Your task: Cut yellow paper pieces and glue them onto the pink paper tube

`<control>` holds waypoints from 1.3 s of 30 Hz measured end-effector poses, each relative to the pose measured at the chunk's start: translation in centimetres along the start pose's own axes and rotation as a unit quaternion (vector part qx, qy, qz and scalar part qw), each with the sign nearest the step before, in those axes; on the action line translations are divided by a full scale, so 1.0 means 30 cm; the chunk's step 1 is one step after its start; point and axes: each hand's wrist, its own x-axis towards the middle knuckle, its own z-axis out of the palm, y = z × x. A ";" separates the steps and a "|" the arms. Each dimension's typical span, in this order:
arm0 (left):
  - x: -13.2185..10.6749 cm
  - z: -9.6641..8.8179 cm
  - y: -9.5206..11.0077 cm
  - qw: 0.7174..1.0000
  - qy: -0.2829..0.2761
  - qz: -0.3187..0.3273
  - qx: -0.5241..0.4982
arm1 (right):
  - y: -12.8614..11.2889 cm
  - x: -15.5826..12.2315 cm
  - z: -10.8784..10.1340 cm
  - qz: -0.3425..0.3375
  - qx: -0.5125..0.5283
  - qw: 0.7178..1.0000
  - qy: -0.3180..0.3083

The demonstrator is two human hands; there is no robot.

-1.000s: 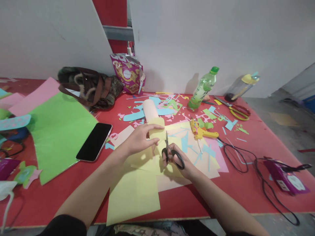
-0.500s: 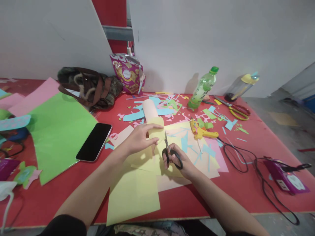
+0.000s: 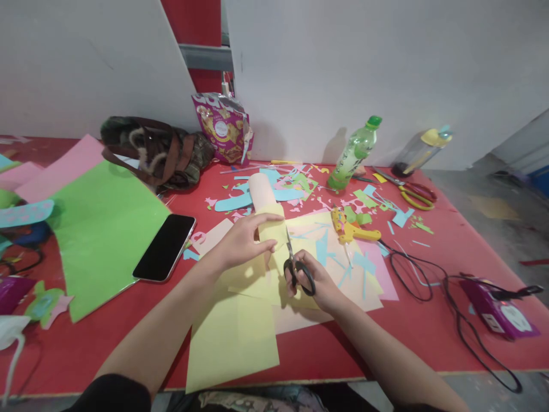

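Note:
My left hand is curved around a small piece of yellow paper, thumb low and fingers along its top. Behind that piece, a pale pink paper tube points away from me; I cannot tell whether the two are joined. My right hand grips black-handled scissors by their finger loops. Their blades point up along the right edge of the yellow piece and look nearly closed. Larger yellow sheets lie beneath my hands and toward the table's front edge.
A phone rests on a green sheet to the left. At right are a yellow glue gun, its cord and a purple box. Behind stand a green bottle and a snack bag. Paper scraps litter the red table.
The scissors and my right hand have shifted very slightly, and the blades look closer together. My left hand stays almost still on the yellow piece.

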 end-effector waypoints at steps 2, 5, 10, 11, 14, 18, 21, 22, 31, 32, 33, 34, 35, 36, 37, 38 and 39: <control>-0.001 0.000 0.000 1.000 0.000 -0.006 -0.002 | 0.000 0.001 0.001 0.000 -0.002 1.000 0.000; -0.002 -0.002 0.002 1.000 -0.005 -0.012 -0.005 | -0.001 0.001 0.004 0.004 -0.009 1.000 0.007; -0.005 -0.008 0.011 1.000 -0.004 -0.013 0.008 | -0.002 0.000 0.006 0.009 -0.019 1.000 0.014; -0.005 -0.009 0.013 1.000 -0.003 -0.013 0.010 | -0.002 -0.001 0.006 0.008 -0.021 1.000 0.016; -0.004 -0.008 0.015 1.000 -0.006 -0.012 0.001 | -0.002 -0.001 0.007 0.006 -0.024 1.000 0.018; -0.003 -0.005 0.006 1.000 -0.007 -0.008 -0.003 | -0.003 -0.001 0.008 0.008 -0.022 1.000 0.021; -0.002 -0.005 0.003 1.000 -0.003 -0.002 0.000 | -0.005 0.000 0.010 0.012 -0.017 0.999 0.026; -0.002 -0.006 0.005 1.000 -0.003 -0.001 0.004 | -0.005 0.000 0.011 0.014 -0.015 0.999 0.027; -0.001 -0.012 0.020 0.999 0.000 -0.007 0.038 | 0.001 0.000 0.012 0.027 -0.002 0.999 0.036; -0.001 -0.012 0.019 0.999 0.003 -0.007 0.045 | 0.001 0.000 0.012 0.028 -0.001 0.999 0.035; -0.001 -0.012 0.018 0.999 0.006 -0.007 0.051 | 0.001 0.000 0.013 0.028 -0.001 0.999 0.035; -0.001 -0.012 0.017 0.998 0.009 -0.007 0.055 | 0.001 0.001 0.014 0.028 -0.002 0.999 0.034; -0.001 -0.012 0.016 0.998 0.013 -0.005 0.059 | 0.001 0.001 0.014 0.028 -0.003 0.999 0.035; -0.001 -0.013 0.015 0.998 0.015 -0.003 0.061 | 0.001 0.001 0.015 0.028 -0.004 0.999 0.036; -0.001 -0.013 0.015 0.998 0.016 -0.001 0.062 | 0.000 0.001 0.015 0.028 -0.006 0.999 0.036; -0.001 -0.014 0.015 0.998 0.014 0.000 0.062 | 0.000 0.001 0.015 0.028 -0.007 0.999 0.037; -0.001 -0.014 0.016 0.998 0.011 0.000 0.062 | 0.001 0.001 0.014 0.028 -0.009 0.999 0.038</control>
